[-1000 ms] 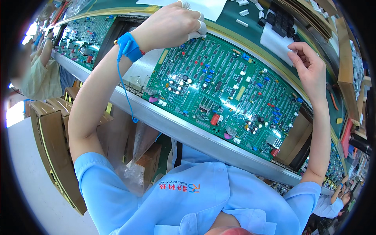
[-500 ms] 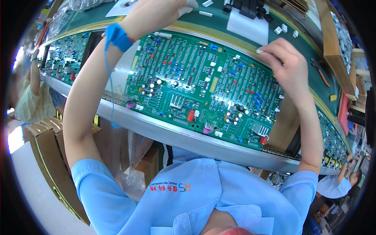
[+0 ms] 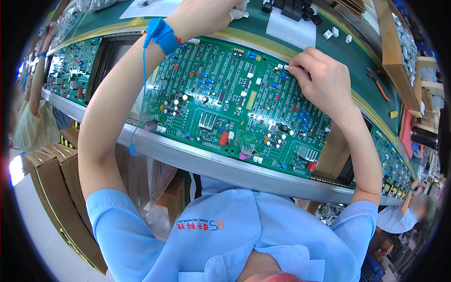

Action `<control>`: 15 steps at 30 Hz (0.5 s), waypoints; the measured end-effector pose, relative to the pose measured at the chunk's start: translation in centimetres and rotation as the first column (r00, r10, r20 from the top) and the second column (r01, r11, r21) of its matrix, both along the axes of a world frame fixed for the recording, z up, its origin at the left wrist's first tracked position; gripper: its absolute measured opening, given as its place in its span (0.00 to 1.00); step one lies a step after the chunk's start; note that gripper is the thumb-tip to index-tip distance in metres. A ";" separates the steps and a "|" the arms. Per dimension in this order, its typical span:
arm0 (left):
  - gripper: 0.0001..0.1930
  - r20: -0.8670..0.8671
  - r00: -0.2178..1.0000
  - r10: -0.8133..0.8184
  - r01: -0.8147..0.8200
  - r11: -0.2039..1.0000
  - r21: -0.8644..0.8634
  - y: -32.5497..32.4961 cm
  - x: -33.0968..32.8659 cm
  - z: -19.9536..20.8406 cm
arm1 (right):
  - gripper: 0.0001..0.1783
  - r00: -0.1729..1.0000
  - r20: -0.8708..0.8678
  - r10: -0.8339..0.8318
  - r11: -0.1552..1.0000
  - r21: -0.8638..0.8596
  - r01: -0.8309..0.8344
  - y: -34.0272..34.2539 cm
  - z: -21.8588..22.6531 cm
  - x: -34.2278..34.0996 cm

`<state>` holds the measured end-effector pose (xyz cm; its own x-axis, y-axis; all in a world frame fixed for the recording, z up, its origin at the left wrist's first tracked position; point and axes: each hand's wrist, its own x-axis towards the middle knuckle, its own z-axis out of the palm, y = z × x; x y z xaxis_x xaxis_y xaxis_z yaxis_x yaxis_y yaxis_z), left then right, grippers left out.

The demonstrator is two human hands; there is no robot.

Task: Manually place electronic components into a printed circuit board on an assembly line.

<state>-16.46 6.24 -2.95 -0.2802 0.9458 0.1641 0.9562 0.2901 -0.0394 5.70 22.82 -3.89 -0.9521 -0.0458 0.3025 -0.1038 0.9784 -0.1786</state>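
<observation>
My right hand [image 3: 324, 80] pinches a small white connector [image 3: 286, 67] between thumb and fingertips, at the far edge of a green circuit board [image 3: 251, 101]. Whether the part touches the board cannot be told. The board carries many small parts: red, blue and white pieces, round capacitors and metal heat sinks. My left hand [image 3: 206, 18] reaches past the board to the green mat, partly cut off by the upper edge. White coverings show on its closed fingertips, beside white pieces on the mat; what they hold is unclear. A blue wrist strap [image 3: 162, 36] with a cord circles my left wrist.
Black parts [image 3: 293, 9] and a white foam sheet [image 3: 291, 30] lie on the green mat [image 3: 329, 51], with loose white connectors [image 3: 335, 32] nearby. Orange-handled pliers [image 3: 379, 85] are at right. A metal rail [image 3: 188, 148] runs in front. Other people work at both sides.
My right hand has moved left and inward to the board's far edge with the white connector. My left hand has shifted right over the mat's white pieces. The board appears slightly further left.
</observation>
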 end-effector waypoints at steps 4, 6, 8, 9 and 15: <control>0.09 0.372 0.923 0.104 -0.173 0.972 0.158 -1.9 2.5 3.6 | 0.03 0.999 0.046 -0.013 0.999 -0.040 0.015 0.3 -0.2 0.3; 0.09 0.411 0.902 0.133 -0.229 0.954 0.195 -3.6 3.3 4.9 | 0.04 1.000 0.030 -0.007 0.999 -0.033 0.008 -0.1 -0.2 0.2; 0.08 0.531 0.831 0.166 -0.336 0.910 0.242 -5.3 4.0 5.8 | 0.04 0.997 0.071 0.004 1.000 -0.015 -0.003 -0.2 0.4 0.1; 0.08 0.567 0.801 0.190 -0.398 0.877 0.269 -6.3 4.7 6.4 | 0.05 0.994 0.104 0.014 1.000 -0.001 -0.014 -0.1 0.9 -0.1; 0.12 0.845 0.526 0.099 -0.635 0.707 0.312 -15.1 6.5 4.5 | 0.07 0.993 -0.081 0.084 0.996 0.021 -0.083 -0.3 1.5 -6.8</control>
<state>-9.98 -8.83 1.56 -0.8407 0.5257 0.1299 0.3410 0.3277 0.8811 -1.10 22.55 -2.43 -0.9168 -0.1302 0.3775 -0.1990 0.9686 -0.1490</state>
